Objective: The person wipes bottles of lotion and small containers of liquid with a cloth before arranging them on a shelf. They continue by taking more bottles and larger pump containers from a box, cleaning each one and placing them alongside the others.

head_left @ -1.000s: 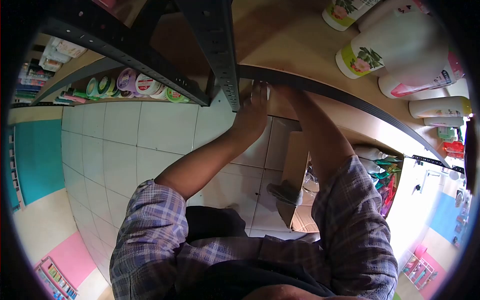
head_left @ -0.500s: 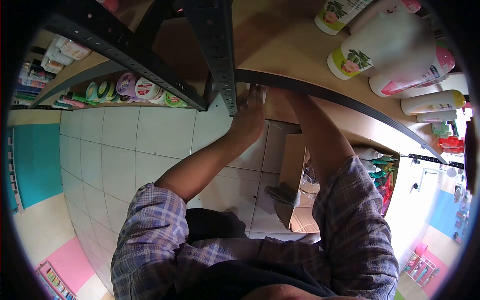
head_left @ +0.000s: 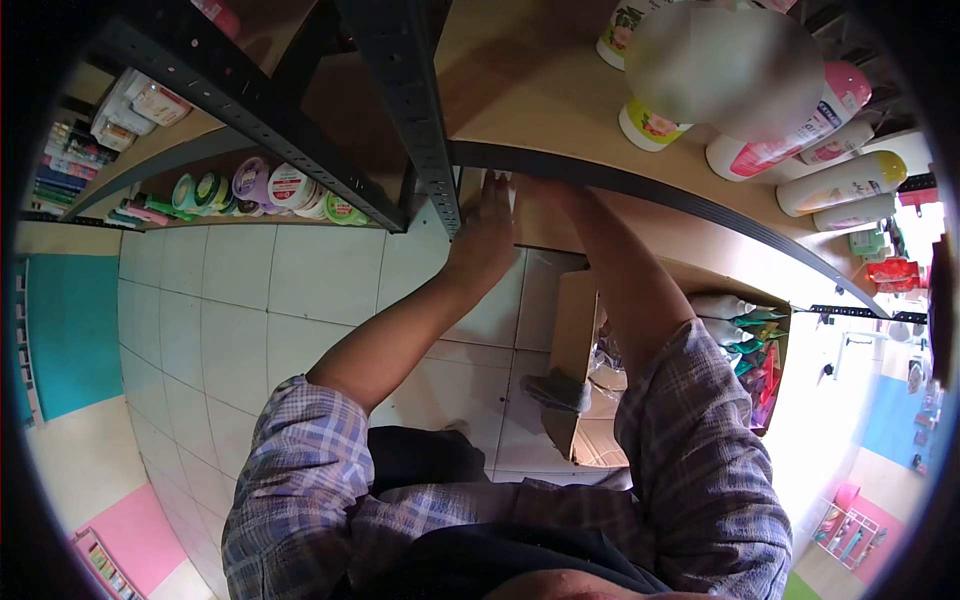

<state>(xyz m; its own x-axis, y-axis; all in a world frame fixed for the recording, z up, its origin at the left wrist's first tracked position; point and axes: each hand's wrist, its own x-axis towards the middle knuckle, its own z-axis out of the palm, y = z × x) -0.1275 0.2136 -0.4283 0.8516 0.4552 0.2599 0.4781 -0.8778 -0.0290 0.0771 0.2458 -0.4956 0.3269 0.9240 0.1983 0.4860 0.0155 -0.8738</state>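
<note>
Both arms reach forward to the lower shelf board (head_left: 610, 215), under the black front edge of the shelf above. My left hand (head_left: 485, 228) is beside the black upright post (head_left: 428, 130), its fingers bent against a small whitish thing (head_left: 513, 197) whose kind I cannot make out. Close on the right of that thing is my right hand (head_left: 545, 192). The shelf edge and shadow hide most of its fingers, so its grip does not show.
White bottles with pink and yellow caps, such as a lotion-like bottle (head_left: 840, 185), stand on the upper shelf. Round tubs (head_left: 290, 186) line the left shelf. An open cardboard box (head_left: 572, 330) sits on the tiled floor (head_left: 320, 285). Several pouches (head_left: 725, 308) are at right.
The view has shifted slightly, so shelves and bottles appear a little to the left. Both hands stay together at the lower shelf, with the whitish thing still by the left fingers.
</note>
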